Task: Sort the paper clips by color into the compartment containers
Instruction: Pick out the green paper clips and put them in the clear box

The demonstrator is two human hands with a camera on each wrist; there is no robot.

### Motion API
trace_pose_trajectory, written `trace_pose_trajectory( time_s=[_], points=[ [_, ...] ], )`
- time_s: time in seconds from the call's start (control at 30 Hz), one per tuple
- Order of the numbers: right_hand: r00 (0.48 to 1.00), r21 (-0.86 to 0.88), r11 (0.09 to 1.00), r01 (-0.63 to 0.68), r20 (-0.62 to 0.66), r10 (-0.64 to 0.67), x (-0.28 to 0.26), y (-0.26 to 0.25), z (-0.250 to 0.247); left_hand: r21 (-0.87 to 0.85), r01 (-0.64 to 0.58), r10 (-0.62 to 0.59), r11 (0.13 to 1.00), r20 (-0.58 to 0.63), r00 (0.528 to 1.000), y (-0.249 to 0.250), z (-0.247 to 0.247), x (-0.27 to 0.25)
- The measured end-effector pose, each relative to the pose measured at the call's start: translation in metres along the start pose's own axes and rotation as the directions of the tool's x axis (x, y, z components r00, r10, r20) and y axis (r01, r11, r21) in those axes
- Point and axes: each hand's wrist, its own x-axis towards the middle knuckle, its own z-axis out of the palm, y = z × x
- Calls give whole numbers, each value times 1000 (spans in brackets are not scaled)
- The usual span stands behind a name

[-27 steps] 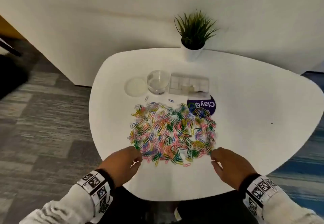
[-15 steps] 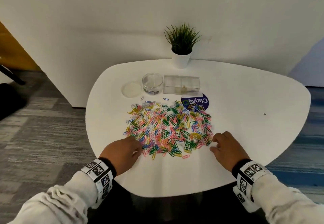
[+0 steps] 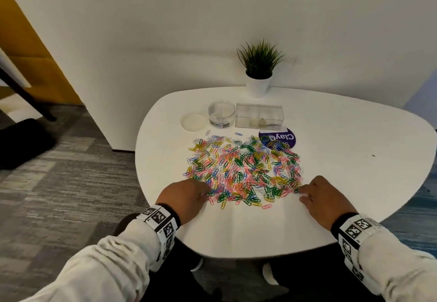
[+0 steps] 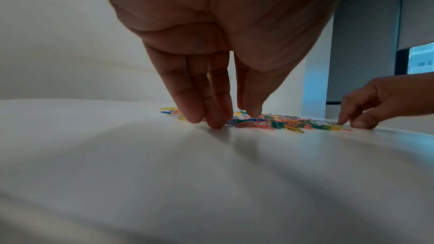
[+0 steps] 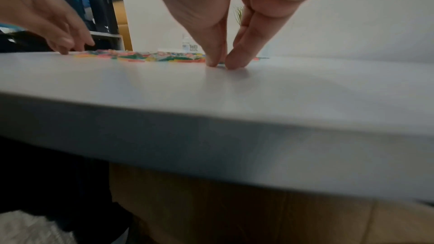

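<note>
Left hand (image 3: 186, 197) lay relaxed, fingertips (image 4: 216, 123) on the table (image 3: 248, 230) at the pile's near-left edge | right hand (image 3: 324, 197) likewise, near-right, holding nothing | paper clips (image 3: 243, 171) spread mid-table | beyond: lid (image 3: 194, 122), round jar (image 3: 221, 115), compartment container (image 3: 259, 116) | plant (image 3: 259, 70) at far edge.

One table (image 3: 331, 183), one heap of paper clips (image 3: 243, 169), one compartment box (image 3: 259, 115), one round jar (image 3: 221, 114), one lid (image 3: 193, 121), one potted plant (image 3: 259, 70), two hands.

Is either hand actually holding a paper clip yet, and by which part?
Cannot tell. Left hand and right hand have fingertips down at the near edge of the paper clips; no clip is visibly lifted.
</note>
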Motion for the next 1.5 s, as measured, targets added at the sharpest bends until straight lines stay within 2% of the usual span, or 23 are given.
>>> trace_pose_trajectory(
  time_s=[0.07, 0.2, 0.33, 0.47, 0.57, 0.67, 0.77, 0.87, 0.97, 1.13, 1.23, 1.27, 1.3, 1.33, 1.4, 1.43, 1.47, 1.5],
  points=[
    [999, -74, 997, 33, 41, -30, 4, 3, 2, 83, -35, 32, 996, 46, 998, 2, 4, 5],
    [992, -141, 983, 117, 63, -109, 9, 4, 1, 119, 8, -15, 993, 61, 998, 4, -2, 17],
    [987, -110, 986, 123, 114, -111, 8, 2, -10, 124, 29, -42, 992, 99, 994, 5, -20, 23],
    [966, -95, 985, 142, 230, -117, 11, -8, -29, 195, 52, -70, 979, 83, 994, 2, -43, 25],
    [955, -81, 984, 158, 265, -132, 11, -13, -47, 205, 55, -74, 977, 87, 993, 0, -58, 22],
    [964, 89, 996, 31, 262, -54, 12, -12, -58, 182, 46, -58, 982, 60, 997, -1, -62, 15],
    [958, 275, 954, -116, 286, 34, 12, -9, -60, 136, -3, -8, 991, 84, 996, -1, -52, 9],
    [960, 415, 889, -193, 269, 83, 12, -7, -62, 111, -48, 38, 993, 97, 995, 5, -41, 10],
    [960, 565, 792, -231, 266, 89, 12, -8, -65, 159, -77, 57, 984, 125, 990, 10, -34, 14],
    [927, 744, 577, -337, 370, 64, 11, -18, -68, 242, -97, 56, 965, 172, 984, 7, -25, 19],
    [898, 803, 431, -412, 439, 42, 11, -25, -67, 257, -127, 81, 958, 184, 980, 10, -22, 19],
    [890, 804, 410, -431, 455, 42, 12, -27, -66, 256, -140, 94, 956, 185, 978, 12, -22, 18],
    [884, 795, 419, -439, 466, 41, 13, -30, -64, 252, -149, 105, 956, 182, 978, 12, -22, 18],
    [886, 768, 483, -421, 461, 39, 13, -33, -62, 241, -144, 102, 960, 181, 978, 11, -24, 18],
    [921, 590, 767, -253, 391, 4, 14, -42, -55, 164, -81, 56, 983, 152, 987, 6, -30, 20],
    [941, 443, 889, -115, 335, -46, 16, -46, -49, 65, -20, 11, 998, 134, 991, 4, -33, 22],
    [954, 295, 955, 31, 278, -117, 16, -50, -44, -109, 65, -50, 992, 130, 990, 1, -37, 24],
    [955, 176, 974, 143, 232, -183, 16, -55, -39, -329, 157, -109, 931, 159, 981, 0, -41, 25]
  ],
)
